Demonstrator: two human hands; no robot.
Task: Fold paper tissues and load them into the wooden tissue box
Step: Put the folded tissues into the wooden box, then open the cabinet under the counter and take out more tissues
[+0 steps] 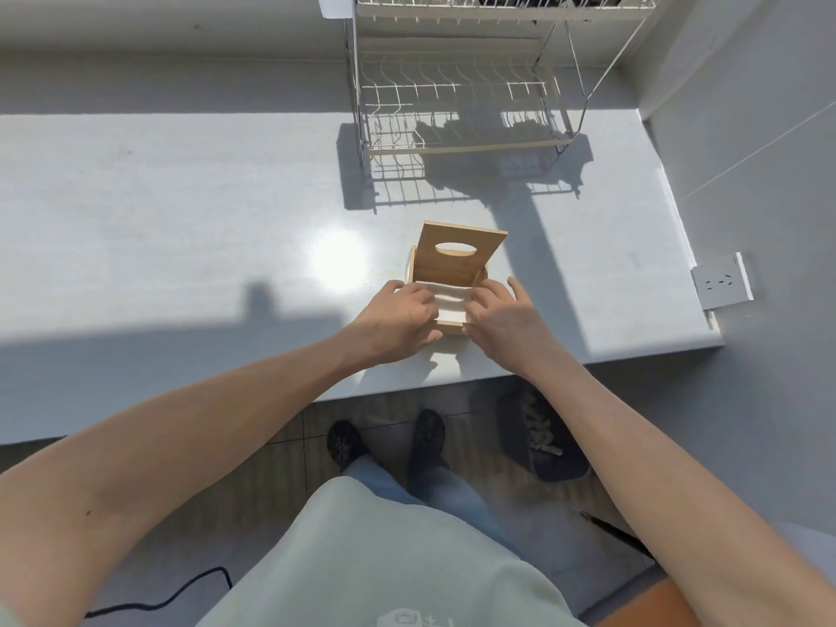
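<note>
While tissues (448, 300) sit in wooden box (445, 328) (lid (463, 251) raised): left hand (398, 319), right hand (502, 319), fingers curled, apparently pressing; seat stack flat, evenly.

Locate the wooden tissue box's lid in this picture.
In the head view the lid stands open at the far side of the wooden tissue box, right of centre on the counter, just beyond both hands and in front of the wire rack.

Single head-worn wide view, steeply downward over the counter (181, 219), close.
</note>
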